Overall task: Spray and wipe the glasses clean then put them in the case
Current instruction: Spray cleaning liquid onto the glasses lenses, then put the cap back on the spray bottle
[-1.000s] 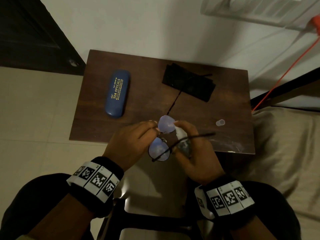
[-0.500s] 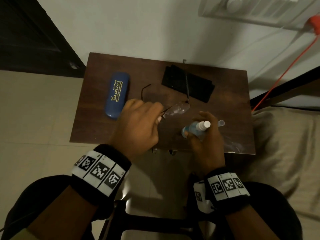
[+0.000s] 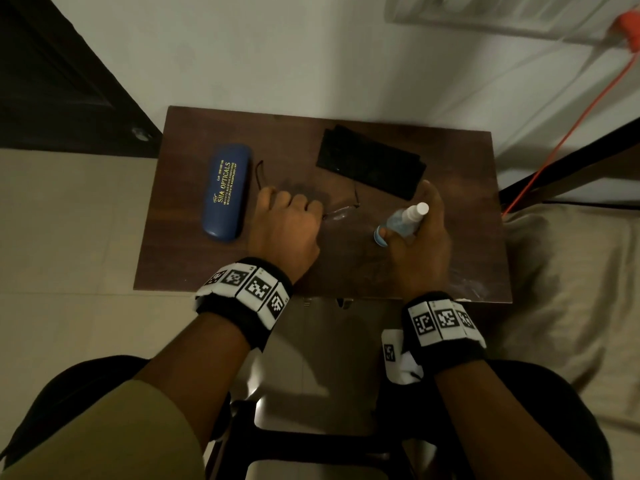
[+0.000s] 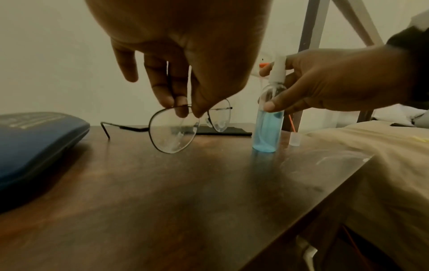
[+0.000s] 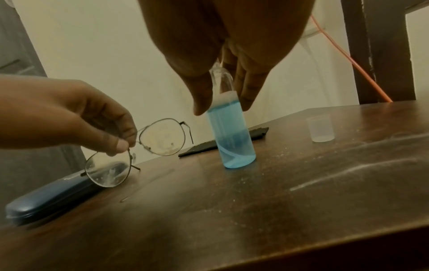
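We take the worktop [image 3: 221,271] as our reference. Above its near middle, the left hand [image 3: 282,230] pinches the top rim of the glasses [image 4: 173,132] between thumb and fingers [image 4: 162,88], which are closed on the frame. The glasses hang just above the worktop, temples unfolded and pointing toward the far edge, with wet smears on both lenses. To the right of them, the right hand [image 3: 420,244] has thumb and fingers curled round the spray bottle [image 5: 232,132]. We see the bottle standing upright on the worktop, part-filled with blue liquid, white nozzle uncovered. Its clear cap [image 5: 321,129] stands on the worktop beyond the bottle. On the worktop's left side lies the closed blue case [image 3: 227,192]. At the far middle lies the black cloth [image 3: 370,166]
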### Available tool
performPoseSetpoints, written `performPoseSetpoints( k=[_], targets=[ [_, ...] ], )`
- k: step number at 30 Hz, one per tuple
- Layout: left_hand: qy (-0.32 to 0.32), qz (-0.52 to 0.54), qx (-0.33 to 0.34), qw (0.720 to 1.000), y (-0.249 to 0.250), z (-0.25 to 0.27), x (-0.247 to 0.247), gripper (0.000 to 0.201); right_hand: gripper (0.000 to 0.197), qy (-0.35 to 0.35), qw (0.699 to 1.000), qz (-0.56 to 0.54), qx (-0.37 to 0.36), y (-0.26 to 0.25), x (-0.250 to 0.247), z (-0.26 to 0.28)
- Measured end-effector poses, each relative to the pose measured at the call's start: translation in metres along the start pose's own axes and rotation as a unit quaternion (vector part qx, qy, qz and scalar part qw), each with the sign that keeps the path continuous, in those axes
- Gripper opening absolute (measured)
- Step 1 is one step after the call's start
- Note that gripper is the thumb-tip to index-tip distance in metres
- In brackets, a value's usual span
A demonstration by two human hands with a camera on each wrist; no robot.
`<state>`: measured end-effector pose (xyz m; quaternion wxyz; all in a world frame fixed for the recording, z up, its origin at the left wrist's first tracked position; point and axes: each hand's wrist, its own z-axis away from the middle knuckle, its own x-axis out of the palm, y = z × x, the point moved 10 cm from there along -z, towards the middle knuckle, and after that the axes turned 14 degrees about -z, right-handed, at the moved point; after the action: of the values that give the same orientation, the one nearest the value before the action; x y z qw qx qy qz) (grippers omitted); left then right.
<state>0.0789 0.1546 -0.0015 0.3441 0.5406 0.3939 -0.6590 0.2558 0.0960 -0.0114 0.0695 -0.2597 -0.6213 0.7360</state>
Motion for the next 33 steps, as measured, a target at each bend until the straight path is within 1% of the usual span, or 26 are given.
performPoseSetpoints(
  k=[3, 8, 16, 19, 24, 28, 30, 32, 33],
  targets=[
    [-0.007, -0.015, -0.015, 1.000, -0.004, -0.003, 0.008, 0.019, 0.081, 0.007, 1.000, -0.004, 0.000, 0.002, -0.002, -0.005],
    [-0.022, -0.035, -0.016, 0.999, -0.006, -0.006, 0.018, 0.021, 0.079, 0.005, 1.000, -0.004, 0.001, 0.001, -0.001, -0.007],
    [0.010, -0.009, -0.035, 0.999, -0.005, -0.004, 0.014, 0.017, 0.074, 0.024, 1.000, -0.016, 0.014, 0.003, -0.003, -0.003],
    [0.030, 0.002, -0.042, 0.999, -0.004, -0.002, 0.010, 0.022, 0.075, 0.024, 0.999, -0.014, 0.016, 0.003, -0.003, -0.003],
    [0.060, 0.046, -0.047, 0.996, 0.005, 0.004, -0.002, 0.038, 0.081, 0.032, 0.999, -0.004, 0.007, -0.001, -0.005, -0.002],
    [0.089, 0.083, -0.049, 0.991, 0.018, 0.007, -0.017, 0.036, 0.073, 0.054, 0.998, 0.023, -0.020, -0.006, -0.019, 0.006],
    [0.091, 0.124, -0.040, 0.987, 0.028, 0.007, -0.023, 0.034, 0.072, 0.055, 0.998, 0.043, -0.006, -0.001, -0.032, 0.007],
    [0.068, 0.172, -0.028, 0.982, 0.041, 0.006, -0.025, 0.034, 0.069, 0.065, 0.995, 0.074, 0.027, 0.010, -0.050, 0.007],
    [0.054, 0.194, -0.026, 0.979, 0.048, 0.006, -0.025, 0.035, 0.064, 0.073, 0.992, 0.091, 0.041, 0.017, -0.059, 0.006]
  ],
)
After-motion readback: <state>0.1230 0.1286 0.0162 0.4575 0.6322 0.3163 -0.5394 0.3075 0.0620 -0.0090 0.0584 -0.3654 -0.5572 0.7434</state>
